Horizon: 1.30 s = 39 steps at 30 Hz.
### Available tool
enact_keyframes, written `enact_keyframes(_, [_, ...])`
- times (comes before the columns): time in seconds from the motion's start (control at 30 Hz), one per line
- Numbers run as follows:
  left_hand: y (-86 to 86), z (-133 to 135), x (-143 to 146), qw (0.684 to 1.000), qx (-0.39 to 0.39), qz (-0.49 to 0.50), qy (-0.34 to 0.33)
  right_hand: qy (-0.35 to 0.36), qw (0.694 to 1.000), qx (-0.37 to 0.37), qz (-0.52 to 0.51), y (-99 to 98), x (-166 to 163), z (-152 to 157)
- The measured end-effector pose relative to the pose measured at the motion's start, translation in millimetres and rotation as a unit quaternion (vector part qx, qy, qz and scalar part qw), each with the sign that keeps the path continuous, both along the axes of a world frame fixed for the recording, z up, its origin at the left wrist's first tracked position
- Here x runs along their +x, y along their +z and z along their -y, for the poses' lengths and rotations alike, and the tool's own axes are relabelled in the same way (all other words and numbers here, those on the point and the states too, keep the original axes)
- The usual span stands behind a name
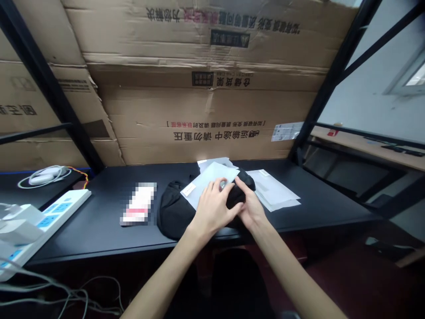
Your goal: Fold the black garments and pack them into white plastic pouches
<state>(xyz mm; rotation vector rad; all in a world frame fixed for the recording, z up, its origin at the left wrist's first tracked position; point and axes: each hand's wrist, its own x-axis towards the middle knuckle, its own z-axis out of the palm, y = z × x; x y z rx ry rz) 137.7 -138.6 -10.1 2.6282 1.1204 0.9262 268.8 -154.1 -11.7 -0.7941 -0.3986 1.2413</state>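
Note:
A black fabric bag [172,210] lies near the front edge of the dark table. My left hand [212,206] is over it with curled fingers, and a small shiny, roundish thing [223,184] shows between them. What exactly that hand grips is partly hidden. My right hand [251,206] is closed on a dark fold of the bag, its fingertips close to my left thumb. Under and behind my left fingers, a pale sheet with a small white label [195,189] rests on the bag.
More pale sheets [274,190] lie to the right of the bag. A blurred-out white and pink item [139,203] is on the left of the table [102,212]. A power strip [61,212] with plugs and cables stands far left. Cardboard [212,106] walls the back between black posts.

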Motion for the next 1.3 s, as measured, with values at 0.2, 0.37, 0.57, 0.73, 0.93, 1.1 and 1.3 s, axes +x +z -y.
enact_keyframes(0.2, [-4.6, -1.7, -26.8, 0.999, -0.034, 0.030, 0.000, 0.044, 0.998, -0.039, 0.002, -6.7, 19.2, -0.3])
enact_keyframes(0.37, [-13.3, -6.5, -32.3, 0.993, -0.095, 0.064, 0.018, 0.027, 0.998, -0.053, -0.015, -9.3, 23.8, 1.8])
enact_keyframes(0.57, [-19.7, -8.2, -38.8, 0.995, -0.057, -0.019, 0.074, 0.004, 0.998, -0.057, -0.040, -6.3, 32.5, 12.0])
enact_keyframes(0.73, [-23.4, -5.0, -40.7, 0.988, -0.020, -0.110, 0.102, 0.135, 0.987, -0.069, -0.052, -1.3, 27.9, 24.0])
enact_keyframes(0.93, [-23.6, -3.5, -43.6, 0.987, -0.040, -0.056, 0.148, 0.265, 0.952, -0.131, 0.084, -1.1, 16.2, 19.7])
enact_keyframes(1.1, [-27.4, -2.9, -44.1, 0.976, -0.003, 0.054, 0.211, 0.267, 0.946, -0.129, 0.135, -2.7, 16.2, 14.2])
enact_keyframes(1.3, [-26.3, -3.1, -41.2, 0.980, 0.015, 0.038, 0.196, 0.286, 0.933, -0.136, 0.172, -0.7, 17.4, 7.1])
